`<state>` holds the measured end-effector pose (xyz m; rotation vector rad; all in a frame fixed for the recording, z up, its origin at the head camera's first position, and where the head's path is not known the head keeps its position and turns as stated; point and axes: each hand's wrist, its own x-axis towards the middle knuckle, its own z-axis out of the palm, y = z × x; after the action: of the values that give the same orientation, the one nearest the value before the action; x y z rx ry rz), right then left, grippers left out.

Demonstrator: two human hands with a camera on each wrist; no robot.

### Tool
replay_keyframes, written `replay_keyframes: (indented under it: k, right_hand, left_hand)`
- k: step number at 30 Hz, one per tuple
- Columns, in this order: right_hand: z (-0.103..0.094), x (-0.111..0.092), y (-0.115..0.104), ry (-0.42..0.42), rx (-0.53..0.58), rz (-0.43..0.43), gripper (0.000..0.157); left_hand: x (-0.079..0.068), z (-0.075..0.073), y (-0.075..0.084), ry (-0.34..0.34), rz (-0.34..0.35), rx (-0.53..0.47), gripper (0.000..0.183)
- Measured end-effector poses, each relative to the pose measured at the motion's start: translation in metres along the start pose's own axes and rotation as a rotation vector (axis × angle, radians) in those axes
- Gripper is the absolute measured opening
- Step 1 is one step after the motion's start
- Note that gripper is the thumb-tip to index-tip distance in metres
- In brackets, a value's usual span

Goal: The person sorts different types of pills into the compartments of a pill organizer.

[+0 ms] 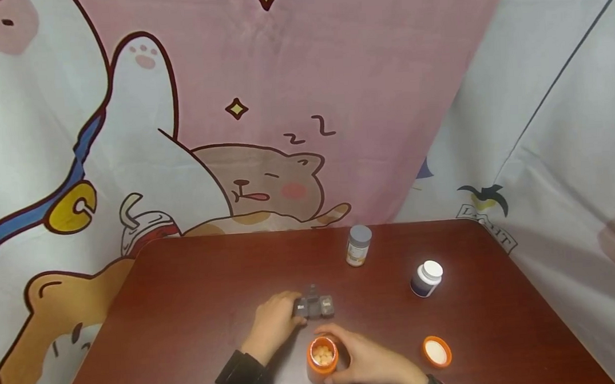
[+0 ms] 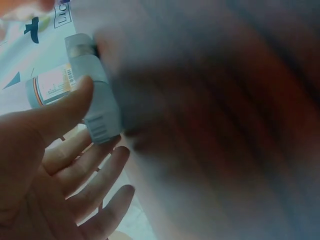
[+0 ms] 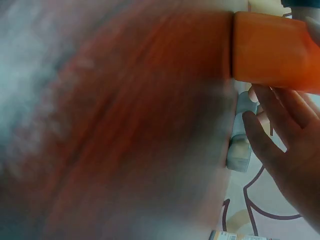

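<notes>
A small grey pill organizer [image 1: 313, 307] with lettered compartments lies on the table. My left hand [image 1: 274, 324] pinches its left end between thumb and fingers; in the left wrist view the other fingers spread loosely below the organizer [image 2: 97, 100]. Nearer to me stands an upright orange pill bottle [image 1: 313, 373], uncapped, with pale tablets [image 1: 323, 355] inside. My right hand [image 1: 366, 358] holds this bottle from the right, thumb in front and fingers behind. The right wrist view shows the bottle's side [image 3: 270, 47] close up, its base on the tabletop.
An orange cap [image 1: 436, 352] lies upside down at the right, white lining up. Behind it is a white bottle with a dark blue label [image 1: 426, 279]. A grey-lidded bottle [image 1: 358, 247] stands near the back edge of the brown table [image 1: 213, 276]. A printed cloth hangs behind.
</notes>
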<state>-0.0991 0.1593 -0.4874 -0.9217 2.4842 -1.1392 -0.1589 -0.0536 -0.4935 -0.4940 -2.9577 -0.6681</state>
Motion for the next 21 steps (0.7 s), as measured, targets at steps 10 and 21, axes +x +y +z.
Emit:
replay_keyframes:
  k: [10,21]
  right_hand:
    - [-0.02,0.01,0.009,0.23,-0.278,0.005,0.061]
    - [-0.05,0.031,0.027,0.34,-0.708,0.002,0.067]
  left_hand:
    - [0.002,0.0,0.001,0.013,-0.005,0.026,0.05]
    - [0.005,-0.003,0.001,-0.027,-0.06,0.01,0.049]
